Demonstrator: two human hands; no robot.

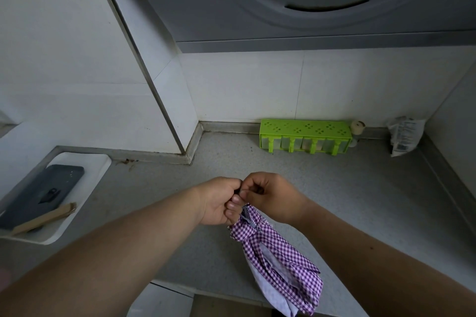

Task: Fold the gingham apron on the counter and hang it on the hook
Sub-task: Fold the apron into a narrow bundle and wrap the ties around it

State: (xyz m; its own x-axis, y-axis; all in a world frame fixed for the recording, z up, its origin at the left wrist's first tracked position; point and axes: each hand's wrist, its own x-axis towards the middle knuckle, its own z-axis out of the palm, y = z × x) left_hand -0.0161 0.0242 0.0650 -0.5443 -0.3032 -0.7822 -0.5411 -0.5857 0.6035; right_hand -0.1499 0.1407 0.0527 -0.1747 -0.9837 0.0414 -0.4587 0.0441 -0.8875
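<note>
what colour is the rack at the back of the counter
Bright green rack, seen in the head view.

Dim, flat, cool-grey indoor light; no source in view. Soft faint shadows on counter [334, 188], none hard-edged. No glare. Wide-angle distortion: wall edges and forearms splay toward frame borders. Centre fairly sharp; near forearms at bottom corners soft, pinkish blur at lower left edge.

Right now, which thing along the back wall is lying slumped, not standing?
The white packet at far right; the green rack and small bottle stand upright.
</note>
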